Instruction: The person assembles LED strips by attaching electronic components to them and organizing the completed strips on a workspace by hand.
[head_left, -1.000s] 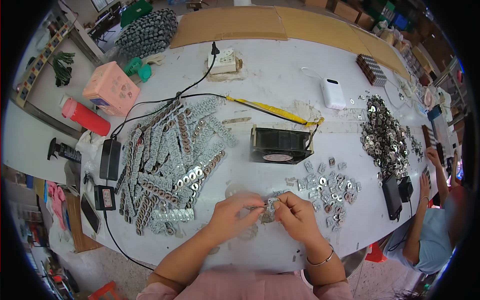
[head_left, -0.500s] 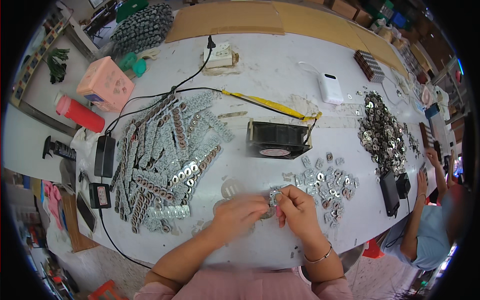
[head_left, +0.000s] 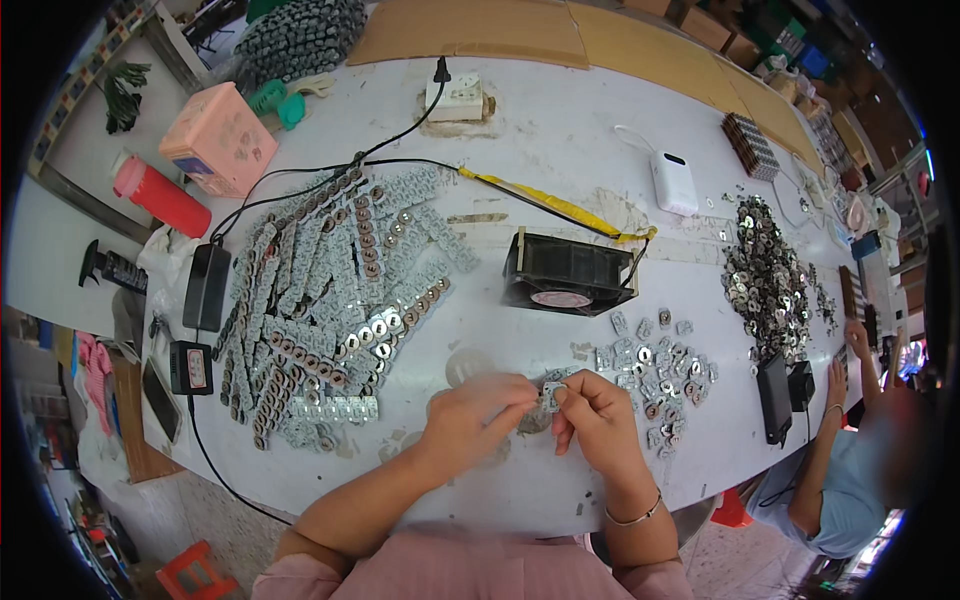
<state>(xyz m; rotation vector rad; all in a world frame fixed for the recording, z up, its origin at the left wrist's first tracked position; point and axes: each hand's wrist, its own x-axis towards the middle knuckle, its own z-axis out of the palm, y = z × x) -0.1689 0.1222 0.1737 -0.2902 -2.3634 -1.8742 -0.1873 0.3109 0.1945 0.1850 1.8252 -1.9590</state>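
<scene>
My left hand (head_left: 478, 414) and my right hand (head_left: 594, 412) meet over the near edge of the white table (head_left: 560, 120), pinching one small grey metal part (head_left: 551, 392) between their fingertips. Just right of my hands lies a loose heap of the same small parts (head_left: 655, 375). To the left, long rows of assembled parts (head_left: 335, 300) are stacked side by side.
A black fan box (head_left: 565, 272) sits beyond my hands, with a yellow strap (head_left: 545, 203). Black adapters (head_left: 207, 286) and cables lie at left, a pink box (head_left: 220, 138) and red bottle (head_left: 162, 195) far left. Another person (head_left: 850, 470) works at the right by a washer pile (head_left: 765, 275).
My hands stay together on the small part, fingers shifting slightly. The view has tilted a little, so everything sits slightly lower and nearer in the picture.
</scene>
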